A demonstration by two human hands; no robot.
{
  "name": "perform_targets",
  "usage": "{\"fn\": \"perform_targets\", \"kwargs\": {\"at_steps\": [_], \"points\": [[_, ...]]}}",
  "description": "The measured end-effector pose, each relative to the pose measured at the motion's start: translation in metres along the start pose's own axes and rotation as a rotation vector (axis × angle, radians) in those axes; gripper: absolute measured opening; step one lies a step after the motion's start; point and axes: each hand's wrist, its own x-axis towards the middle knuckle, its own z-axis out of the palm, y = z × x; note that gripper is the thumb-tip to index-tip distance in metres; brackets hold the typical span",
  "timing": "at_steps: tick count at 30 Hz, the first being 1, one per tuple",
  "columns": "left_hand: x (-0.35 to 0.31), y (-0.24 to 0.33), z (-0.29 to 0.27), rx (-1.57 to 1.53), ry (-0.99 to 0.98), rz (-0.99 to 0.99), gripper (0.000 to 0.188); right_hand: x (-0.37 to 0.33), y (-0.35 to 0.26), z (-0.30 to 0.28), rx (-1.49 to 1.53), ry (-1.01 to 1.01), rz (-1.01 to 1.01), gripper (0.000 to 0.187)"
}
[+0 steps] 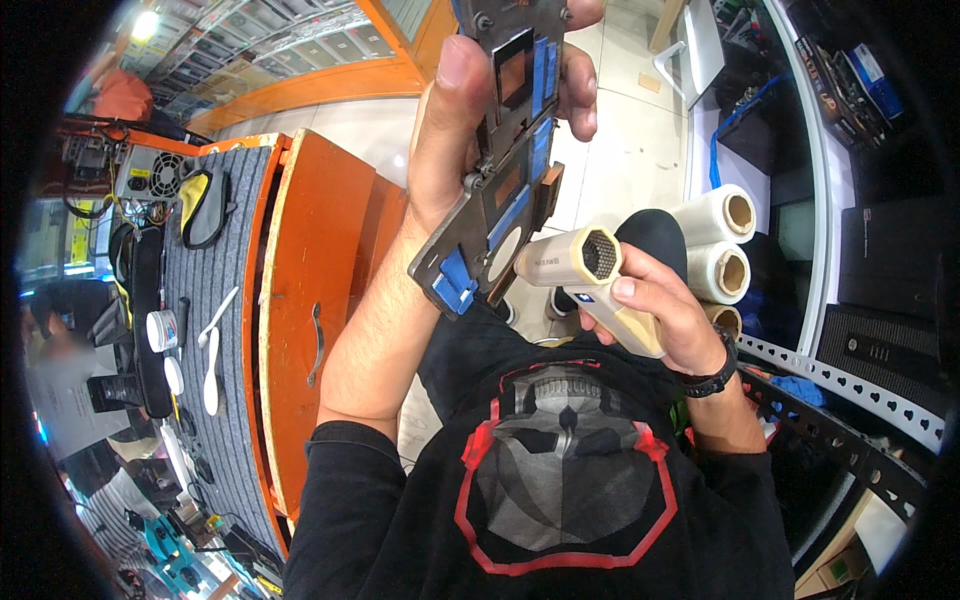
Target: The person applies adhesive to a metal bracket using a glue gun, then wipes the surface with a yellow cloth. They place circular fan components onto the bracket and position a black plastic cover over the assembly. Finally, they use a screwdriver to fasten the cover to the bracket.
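Observation:
My left hand [440, 150] is raised in front of me, wrapped around a long, dark metal plate [515, 165]. The thumb presses on its near face, and fingertips show past its right edge. Strips of blue pad, copper-coloured patches and a pale round spot cover the plate. My right hand [665, 310] grips a cream handheld air blower [625, 325] by its handle. Its honeycomb-covered end faces up and right, while the other end of its barrel points at the plate's lower part, very close to it. Whether the two touch, I cannot tell.
On the left, an orange workbench [330, 260] has a grey ribbed mat [235, 330] with white spatulas [211, 370], a tub [161, 330] and a yellow-black pouch [204, 205]. Rolls of clear film [715, 270] stand at right, near a perforated metal rail [850, 385] and a black computer case [880, 350].

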Motion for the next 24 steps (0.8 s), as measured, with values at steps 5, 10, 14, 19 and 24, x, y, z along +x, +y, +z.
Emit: {"fn": "perform_targets", "kwargs": {"at_steps": [5, 10, 14, 19, 24], "points": [[-0.002, 0.015, 0.01, -0.114, 0.018, -0.072, 0.111, 0.0, 0.001, -0.008, 0.01, -0.013, 0.0, 0.032], [-0.003, 0.014, 0.009, -0.171, 0.039, -0.068, 0.107, -0.005, 0.003, 0.007, 0.001, -0.09, 0.022, 0.032], [-0.002, 0.012, 0.008, -0.189, 0.027, -0.04, 0.104, -0.005, 0.002, 0.006, -0.004, -0.095, 0.02, 0.031], [0.0, 0.015, 0.006, -0.221, 0.038, -0.067, 0.103, -0.007, 0.002, 0.005, -0.014, -0.121, 0.052, 0.03], [-0.001, 0.011, 0.002, -0.141, 0.044, -0.012, 0.104, -0.005, 0.002, 0.009, -0.009, -0.145, 0.045, 0.029]]}}
